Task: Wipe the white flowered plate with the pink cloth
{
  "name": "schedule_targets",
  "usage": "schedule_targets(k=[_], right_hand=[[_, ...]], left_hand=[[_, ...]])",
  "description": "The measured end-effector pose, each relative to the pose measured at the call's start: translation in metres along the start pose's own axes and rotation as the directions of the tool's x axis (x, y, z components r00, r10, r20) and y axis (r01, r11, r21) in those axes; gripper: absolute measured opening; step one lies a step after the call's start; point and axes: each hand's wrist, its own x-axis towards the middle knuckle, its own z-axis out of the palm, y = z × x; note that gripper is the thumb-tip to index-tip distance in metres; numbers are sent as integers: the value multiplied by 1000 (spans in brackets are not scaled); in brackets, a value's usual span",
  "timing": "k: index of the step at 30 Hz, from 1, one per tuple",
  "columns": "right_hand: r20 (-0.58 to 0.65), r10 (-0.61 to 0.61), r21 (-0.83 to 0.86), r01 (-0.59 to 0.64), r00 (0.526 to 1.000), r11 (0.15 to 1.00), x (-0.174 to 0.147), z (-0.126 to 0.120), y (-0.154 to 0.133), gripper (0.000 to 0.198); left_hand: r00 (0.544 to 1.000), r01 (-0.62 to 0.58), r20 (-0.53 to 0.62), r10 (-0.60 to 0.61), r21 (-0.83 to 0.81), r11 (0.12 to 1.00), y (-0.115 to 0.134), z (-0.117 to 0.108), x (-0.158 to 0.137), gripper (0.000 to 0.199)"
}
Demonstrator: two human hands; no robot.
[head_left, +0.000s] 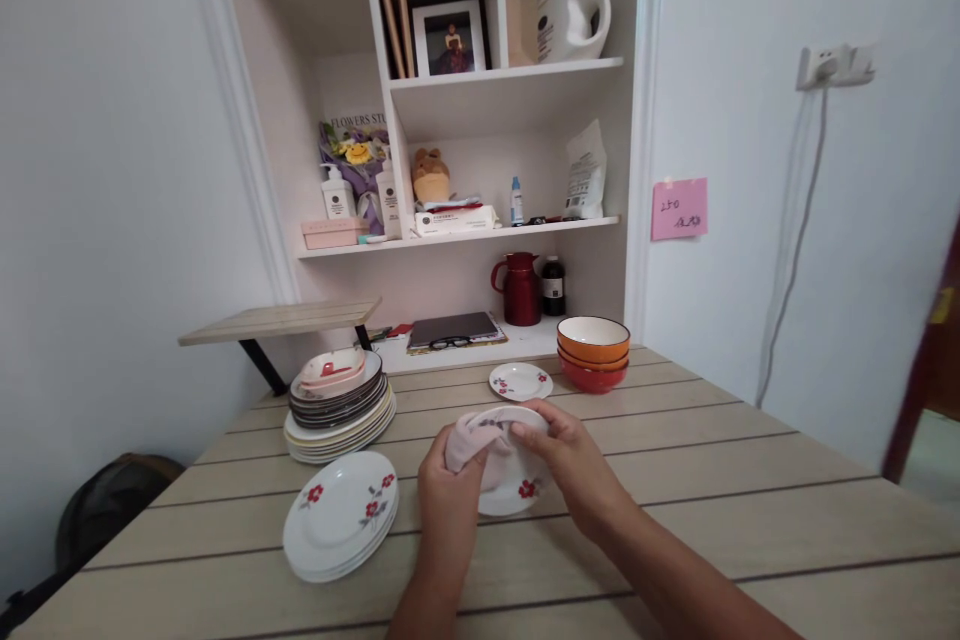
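A white plate with red flowers [517,475] is held up, tilted, over the middle of the table. My right hand [566,455] grips its upper right rim, thumb on the face and fingers behind. My left hand [454,480] is closed around a pale pink cloth [474,440], which is folded over the plate's upper left edge. To the left lies a short stack of matching flowered plates [337,515]. Beyond the held plate, a single small flowered plate [520,381] rests flat on the table.
Mixed plates [341,430] topped by small pink-rimmed dishes [332,370] are piled at the left. Nested orange and red bowls [592,355] stand at the back right. A raised wooden shelf [281,320] overhangs the left rear. The wall shelving holds a red jug [520,290].
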Motion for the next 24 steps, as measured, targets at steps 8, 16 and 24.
schedule_targets(k=[8, 16, 24], right_hand=[[-57, 58, 291, -39, 997, 956, 0, 7, 6, 46], [-85, 97, 434, -50, 992, 899, 4, 6, 13, 47], [-19, -23, 40, 24, 1000, 999, 2, 0, -1, 45]], left_hand=[[989, 127, -60, -134, -121, 985, -3, 1, 1, 37], [965, 259, 45, -257, -288, 922, 3, 5, -3, 50], [978, 205, 6, -207, -151, 967, -12, -1, -1, 48]])
